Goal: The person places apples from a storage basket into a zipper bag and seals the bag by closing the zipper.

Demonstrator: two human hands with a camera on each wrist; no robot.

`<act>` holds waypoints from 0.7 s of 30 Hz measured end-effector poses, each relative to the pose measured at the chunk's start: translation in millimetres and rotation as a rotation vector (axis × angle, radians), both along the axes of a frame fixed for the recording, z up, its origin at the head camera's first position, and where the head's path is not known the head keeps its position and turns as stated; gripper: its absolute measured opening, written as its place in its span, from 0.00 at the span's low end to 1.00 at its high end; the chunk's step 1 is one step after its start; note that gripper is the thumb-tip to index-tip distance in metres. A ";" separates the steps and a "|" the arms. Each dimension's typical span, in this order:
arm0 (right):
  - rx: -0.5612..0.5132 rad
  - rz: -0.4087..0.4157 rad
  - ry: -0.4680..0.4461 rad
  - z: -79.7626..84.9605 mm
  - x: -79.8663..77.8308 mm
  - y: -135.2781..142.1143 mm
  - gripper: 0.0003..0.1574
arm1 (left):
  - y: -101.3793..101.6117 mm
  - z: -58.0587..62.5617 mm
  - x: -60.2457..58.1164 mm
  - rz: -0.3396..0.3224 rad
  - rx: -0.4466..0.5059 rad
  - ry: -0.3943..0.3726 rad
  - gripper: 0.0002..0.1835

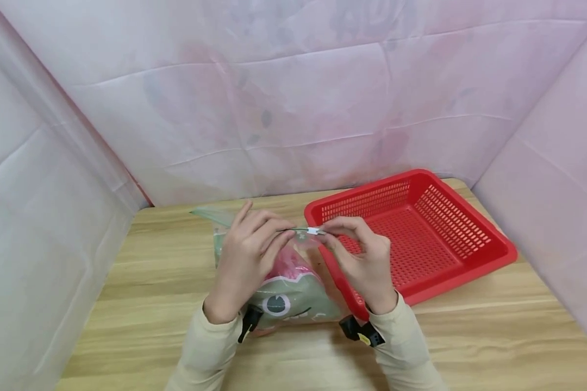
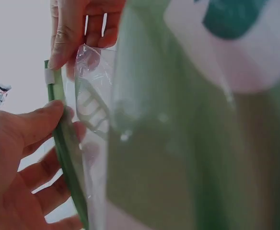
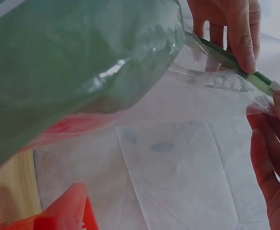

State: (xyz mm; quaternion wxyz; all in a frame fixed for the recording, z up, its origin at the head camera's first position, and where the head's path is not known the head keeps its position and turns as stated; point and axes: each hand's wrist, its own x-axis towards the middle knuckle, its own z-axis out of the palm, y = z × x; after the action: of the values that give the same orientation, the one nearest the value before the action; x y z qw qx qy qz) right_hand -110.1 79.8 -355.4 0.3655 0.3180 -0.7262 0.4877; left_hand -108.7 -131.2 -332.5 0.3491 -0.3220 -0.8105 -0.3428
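A plastic slider zip bag (image 1: 298,298), green with a cartoon eye and a pink upper part, bulges on the table between the forearms. Along its mouth runs a green zip strip (image 2: 72,167) with a small white slider (image 1: 313,231). My left hand (image 1: 247,250) pinches the strip between thumb and index finger, left of the slider; its other fingers are spread. With thumb and fingertips, my right hand (image 1: 364,255) grips the strip right at the slider. Clear film (image 3: 216,79) hangs below the strip. What fills the bag is hidden by its print.
A red perforated plastic basket (image 1: 420,247) stands to the right, its left side close by the bag and under the right hand. The wooden table (image 1: 142,293) is bounded by pale pink cloth walls (image 1: 293,108) behind and on both sides.
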 end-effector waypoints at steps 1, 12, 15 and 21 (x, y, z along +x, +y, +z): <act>0.001 0.011 -0.015 -0.1 0.1 -0.5 0.23 | -0.3 0.2 0.0 0.005 0.015 0.012 0.06; 0.004 0.020 -0.025 3.1 0.4 -5.4 0.19 | 8.0 10.7 2.5 -0.058 0.056 0.022 0.11; 0.008 0.030 0.007 3.0 -0.2 -7.0 0.21 | 12.5 12.2 3.8 -0.114 0.058 0.006 0.13; 0.018 0.029 0.042 3.1 -0.4 -7.0 0.12 | 17.2 11.4 3.2 -0.114 0.081 0.039 0.12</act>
State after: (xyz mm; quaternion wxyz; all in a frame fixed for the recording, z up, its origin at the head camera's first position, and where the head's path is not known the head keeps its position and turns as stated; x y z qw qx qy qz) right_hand -110.5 72.8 -352.3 0.3704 0.3420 -0.7181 0.4797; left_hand -105.5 -114.0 -321.1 0.3574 -0.3597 -0.7696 -0.3881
